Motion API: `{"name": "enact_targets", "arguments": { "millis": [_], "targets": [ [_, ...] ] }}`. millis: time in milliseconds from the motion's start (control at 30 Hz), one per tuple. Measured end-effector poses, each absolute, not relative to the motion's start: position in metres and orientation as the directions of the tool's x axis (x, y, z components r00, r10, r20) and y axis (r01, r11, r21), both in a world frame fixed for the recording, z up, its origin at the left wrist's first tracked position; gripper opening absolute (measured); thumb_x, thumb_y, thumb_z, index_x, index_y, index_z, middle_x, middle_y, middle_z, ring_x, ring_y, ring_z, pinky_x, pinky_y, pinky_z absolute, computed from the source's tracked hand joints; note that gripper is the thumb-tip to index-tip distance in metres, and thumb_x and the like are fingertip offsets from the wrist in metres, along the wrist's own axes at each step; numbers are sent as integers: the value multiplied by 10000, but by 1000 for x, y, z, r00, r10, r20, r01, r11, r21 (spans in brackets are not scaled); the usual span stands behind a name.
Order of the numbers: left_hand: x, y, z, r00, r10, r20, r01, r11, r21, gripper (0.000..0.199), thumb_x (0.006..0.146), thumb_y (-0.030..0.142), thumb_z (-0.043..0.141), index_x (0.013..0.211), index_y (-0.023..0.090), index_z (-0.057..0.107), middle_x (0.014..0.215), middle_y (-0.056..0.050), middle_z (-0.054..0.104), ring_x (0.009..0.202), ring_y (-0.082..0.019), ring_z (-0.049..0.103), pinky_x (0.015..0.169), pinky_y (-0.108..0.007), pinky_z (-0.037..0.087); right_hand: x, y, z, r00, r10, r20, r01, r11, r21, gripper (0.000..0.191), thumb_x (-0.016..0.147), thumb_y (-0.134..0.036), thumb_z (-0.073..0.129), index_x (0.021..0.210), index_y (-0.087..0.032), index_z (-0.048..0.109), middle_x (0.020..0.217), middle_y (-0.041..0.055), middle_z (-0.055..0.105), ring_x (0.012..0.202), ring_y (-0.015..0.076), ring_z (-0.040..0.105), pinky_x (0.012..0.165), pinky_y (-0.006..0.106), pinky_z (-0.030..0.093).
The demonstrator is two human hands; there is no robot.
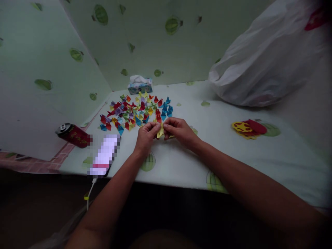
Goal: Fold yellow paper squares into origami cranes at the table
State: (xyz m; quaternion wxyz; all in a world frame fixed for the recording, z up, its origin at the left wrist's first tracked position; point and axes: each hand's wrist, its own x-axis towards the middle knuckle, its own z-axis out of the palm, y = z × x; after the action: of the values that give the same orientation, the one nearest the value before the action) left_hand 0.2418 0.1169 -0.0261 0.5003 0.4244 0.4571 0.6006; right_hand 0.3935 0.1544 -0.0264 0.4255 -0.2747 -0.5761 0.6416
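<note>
So both hands are busy with one little piece: the left hand (148,135) and the right hand (180,130) each pinch the small yellow paper (160,132) between thumb and fingers. It's held over the middle of the counter (181,167), just on the near side of a crowd of colourful folded papers (131,112). The fingertips hide a lot of it, so I can't tell how its folds line up.

Biggest worry imo is the paper itself. It looks thin, and with two pinches that close together, a hard tug apart could tear it, and a sloppy press could leave a crooked crease.

Next up, elbow room. The red folded piece (158,116) sits right beyond the fingertips, so a small push to the far side could knock it into its neighbours.

On the left, the phone (106,152) lies close to the near edge with its white cable (90,193) hanging over. If the left forearm snags that, the phone could slide off. The dark red can (75,135) is just beyond it; it looks tilted, though the lens may be doing that. If it's got drink in it (can't tell), a spill could soak the nearest papers.
</note>
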Motion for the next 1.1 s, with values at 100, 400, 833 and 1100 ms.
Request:
{"name": "enact_targets", "arguments": {
  "millis": [100,400,833,1100],
  "targets": [
    [242,117,-26,-135,989,54,-216,-82,973,272,686,365,822,759,152,671,643,18,614,555,-79,514,525,-213,397,394,155,-27,-493,860,134,-232,19,-972,267,790,-385,757,763,-183,584,648,-28,618,527,84,585,552,240,554],
    [241,116,-26,-121,989,84,-172,-104,980,259,701,372,815,722,163,663,624,24,592,549,-75,489,522,-211,393,394,156,-26,-491,858,151,-197,60,-979,297,772,-404,767,724,-187,570,625,-30,610,512,81,557,522,240,531],
    [241,118,-29,-107,994,31,-246,-57,968,284,703,380,823,724,156,651,628,22,589,550,-75,495,523,-212,382,394,155,-23,-460,864,204,-97,180,-979,218,794,-341,683,702,-190,555,609,-35,580,509,81,537,501,230,484],
    [242,118,-29,-125,992,-9,-305,-30,952,274,694,370,822,696,166,638,632,25,581,566,-81,507,542,-218,402,394,155,-23,-481,847,225,-80,213,-974,199,811,-330,651,707,-194,549,623,-32,574,520,84,540,521,241,473]
  ]
}}
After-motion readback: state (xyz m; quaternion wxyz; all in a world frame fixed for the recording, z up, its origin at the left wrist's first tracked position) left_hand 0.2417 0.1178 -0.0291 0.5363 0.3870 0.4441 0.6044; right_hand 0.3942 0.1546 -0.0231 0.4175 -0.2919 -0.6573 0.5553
